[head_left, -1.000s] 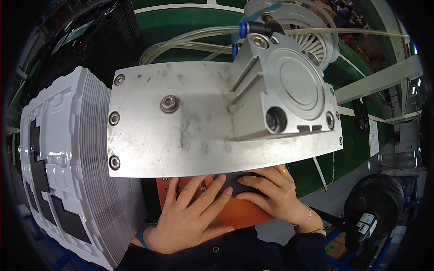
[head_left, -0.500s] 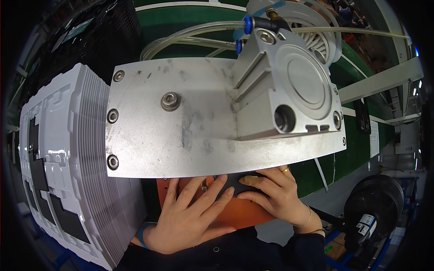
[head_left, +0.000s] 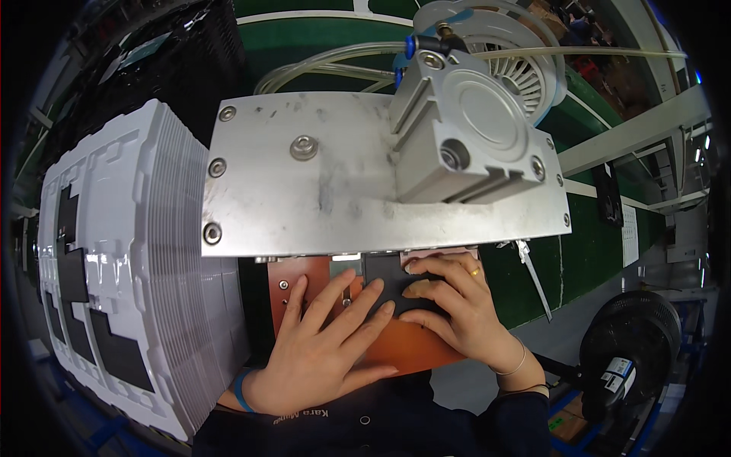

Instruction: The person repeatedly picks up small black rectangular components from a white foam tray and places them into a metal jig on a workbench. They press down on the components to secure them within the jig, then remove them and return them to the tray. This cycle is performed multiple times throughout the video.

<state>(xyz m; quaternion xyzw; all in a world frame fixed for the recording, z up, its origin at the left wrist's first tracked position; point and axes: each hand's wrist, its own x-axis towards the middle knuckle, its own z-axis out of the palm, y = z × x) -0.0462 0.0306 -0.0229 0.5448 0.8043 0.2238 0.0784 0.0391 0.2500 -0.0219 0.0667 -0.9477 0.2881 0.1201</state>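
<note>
A dark grey flat piece [head_left: 390, 276] lies on an orange plate [head_left: 411, 346], its far end under the front edge of a silver metal press block [head_left: 304, 206]. My left hand [head_left: 316, 346] is spread flat over the plate, with fingertips touching the grey piece's left edge. On the piece's right side my right hand [head_left: 461, 305] has its fingers curled and thumb bent, gripping or pressing it; a tan cover wraps one fingertip. Small screws [head_left: 284, 285] show in the plate beside my left fingers. The block hides what lies beneath it.
A tall stack of white plastic trays [head_left: 171, 266] with black pieces stands on the left. An air cylinder [head_left: 476, 129] with clear hoses [head_left: 327, 65] tops the block. A white fan-like wheel [head_left: 525, 80] is behind, a black fan [head_left: 628, 358] at right, and a caliper-like tool [head_left: 535, 278] on the green bench.
The view has shifted, so the block appears higher and more of the orange plate and grey piece shows. Both hands stay in nearly the same place, with the right fingers slightly more bent.
</note>
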